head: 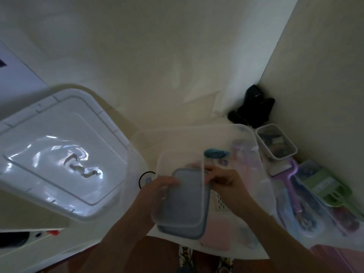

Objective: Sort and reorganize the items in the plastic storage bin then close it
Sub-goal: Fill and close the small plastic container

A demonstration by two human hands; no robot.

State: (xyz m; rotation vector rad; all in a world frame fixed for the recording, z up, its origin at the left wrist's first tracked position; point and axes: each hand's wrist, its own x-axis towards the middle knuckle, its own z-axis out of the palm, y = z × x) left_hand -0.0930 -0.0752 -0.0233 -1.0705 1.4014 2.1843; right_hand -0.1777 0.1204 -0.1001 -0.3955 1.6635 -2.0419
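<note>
the plastic storage bin (246, 133) sits open on the floor in the middle of the view, clear-walled, with its white lid (65, 154) lying off to the left, apart from it. over the near-left part of the bin both hands hold a small clear container with a grey lid (185, 200). the left hand (157, 192) grips its left edge with fingers curled over the far corner; the right hand (224, 182) pinches at the far right corner, though blur hides exactly how the fingertips lie. inside the bin i can make out a blue oval thing (216, 154) toward the far side, a white mesh basket (222, 203) under the right wrist, and something pink (218, 233) at the near edge; the rest is too hazy to name.

out on the right of the bin lie a small clear tub (275, 142), a purple-handled tool (291, 174) and a green scoop (327, 186), all near the wall.

the step in hand looks like seating this small container in the bin. to do it well, keep it level so the grey lid does not pop, lower it flat into a bare corner rather than on top of the basket, and press it against a wall so space is left for the loose things on the right. it must sit below the rim, or the white lid will not close later.
</note>
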